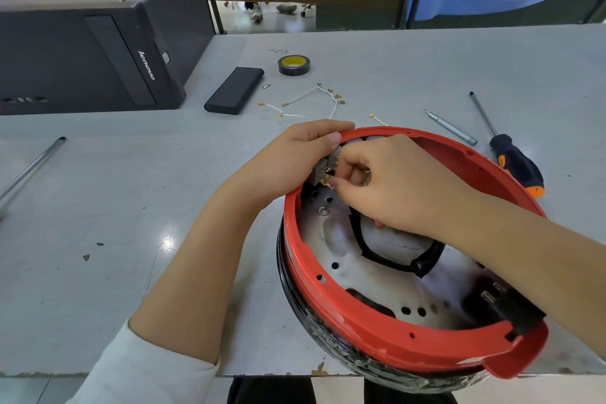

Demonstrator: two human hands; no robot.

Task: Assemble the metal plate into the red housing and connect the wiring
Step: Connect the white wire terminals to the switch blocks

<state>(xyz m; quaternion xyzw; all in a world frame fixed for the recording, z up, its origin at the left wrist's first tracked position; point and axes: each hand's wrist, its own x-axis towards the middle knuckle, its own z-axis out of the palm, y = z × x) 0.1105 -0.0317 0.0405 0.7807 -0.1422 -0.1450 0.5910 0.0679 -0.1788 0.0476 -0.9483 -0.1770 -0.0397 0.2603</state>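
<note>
Red housing [387,338] tilted, open side toward camera, metal plate [344,259] inside; left hand [295,157] grips rim, right hand [393,184] pinches brass terminal [328,178]

One red housing [377,334]. One metal plate [357,275] inside it. Two hands: left hand [295,157], right hand [400,184]. One tape roll [294,65], far. One black slab-shaped block [234,90]. One computer tower [88,43], far left. One orange-black screwdriver [511,154], right. Two loose metal rods: one right [451,127], one left [31,170]. White wires with brass terminals [308,102]: several, exact count unclear. One small metal bit [266,86].
</note>
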